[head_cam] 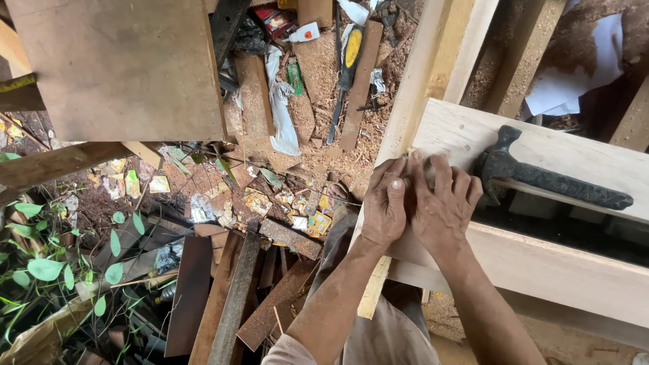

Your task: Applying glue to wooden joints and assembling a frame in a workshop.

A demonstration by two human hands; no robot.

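Hammer (pixel 541 177) lies beside right hand (pixel 443 206) and left hand (pixel 385 203), both pressed flat on pale plank (pixel 466 132).

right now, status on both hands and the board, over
Left hand and right hand side by side, fingers pressed at the pale wooden board corner, something small hidden under them. Hammer lies on the board just right of them, untouched.

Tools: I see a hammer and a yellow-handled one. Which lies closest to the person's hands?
The dark hammer, lying on the pale plank just beside the right hand. The yellow-handled tool lies far off, down on the sawdust-covered ground.
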